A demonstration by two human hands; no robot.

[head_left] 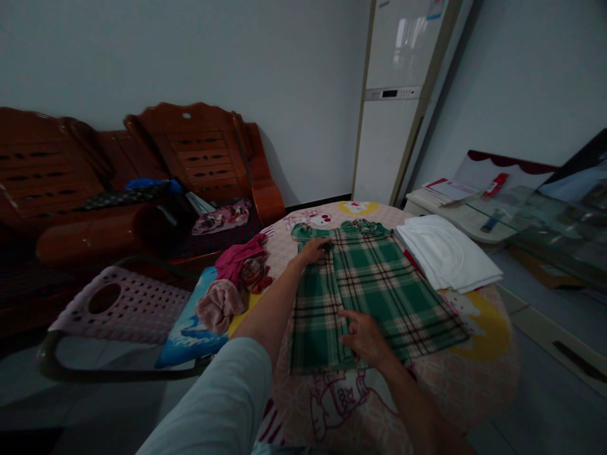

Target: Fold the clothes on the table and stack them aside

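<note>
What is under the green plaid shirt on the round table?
A pink patterned tablecloth shows around the green plaid shirt; whatever else may lie directly beneath is covered and cannot be seen.

Legible text: none | tablecloth print (pixel 344 395): perhaps lettering, unreadable | control panel (pixel 392 93): marks too small to read
</note>
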